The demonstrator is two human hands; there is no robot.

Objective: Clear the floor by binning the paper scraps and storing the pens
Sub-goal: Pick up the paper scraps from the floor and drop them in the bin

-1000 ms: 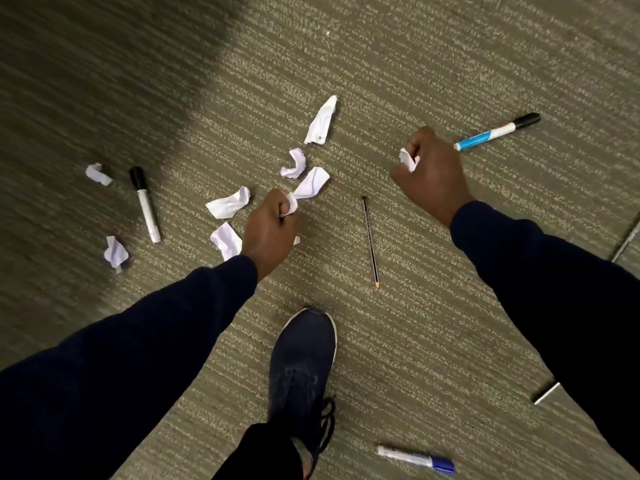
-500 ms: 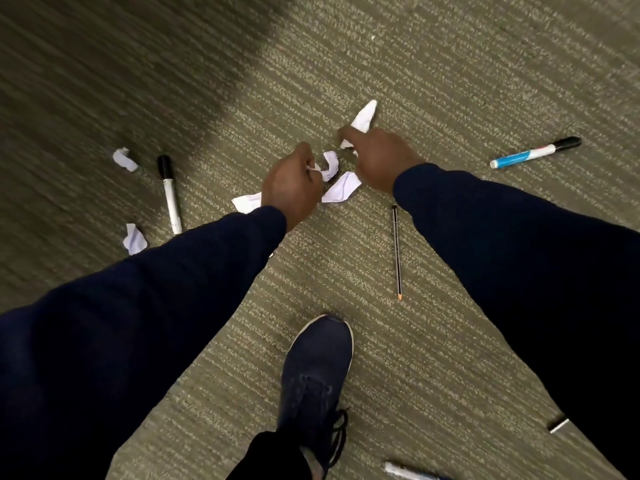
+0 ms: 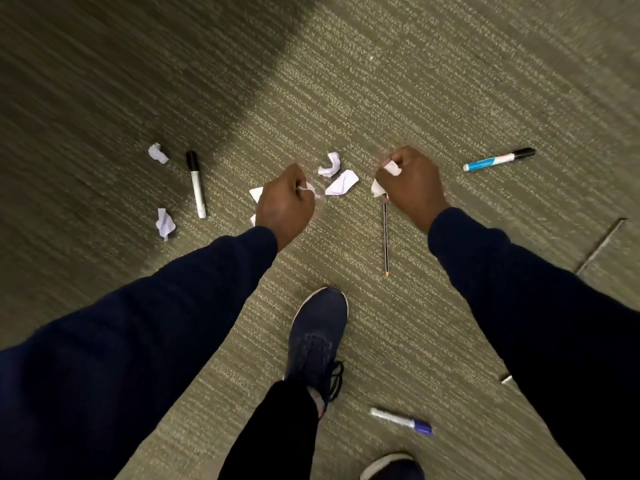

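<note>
My left hand [image 3: 285,202] is closed around a white paper scrap [image 3: 309,189] that pokes out of the fist. My right hand [image 3: 410,183] grips paper scraps [image 3: 392,167] too, one showing at the top of the fist and one below. Two crumpled scraps [image 3: 330,164] [image 3: 342,183] lie on the carpet between my hands. Partly hidden behind my left hand is another scrap [image 3: 256,194]. Two more scraps [image 3: 158,153] [image 3: 165,223] lie at the left beside a black-capped marker [image 3: 196,184]. A thin pencil [image 3: 385,237] lies under my right hand.
A blue marker with a black cap [image 3: 498,159] lies at the right. Near my feet is a purple-capped marker [image 3: 401,420]. My dark shoe [image 3: 317,337] stands in the middle of the striped carpet. A thin floor seam [image 3: 601,245] runs at the right.
My right hand took the long scrap from the far side of the pile and drew back to the right. My left hand stayed closed on its scrap and shifted slightly.
</note>
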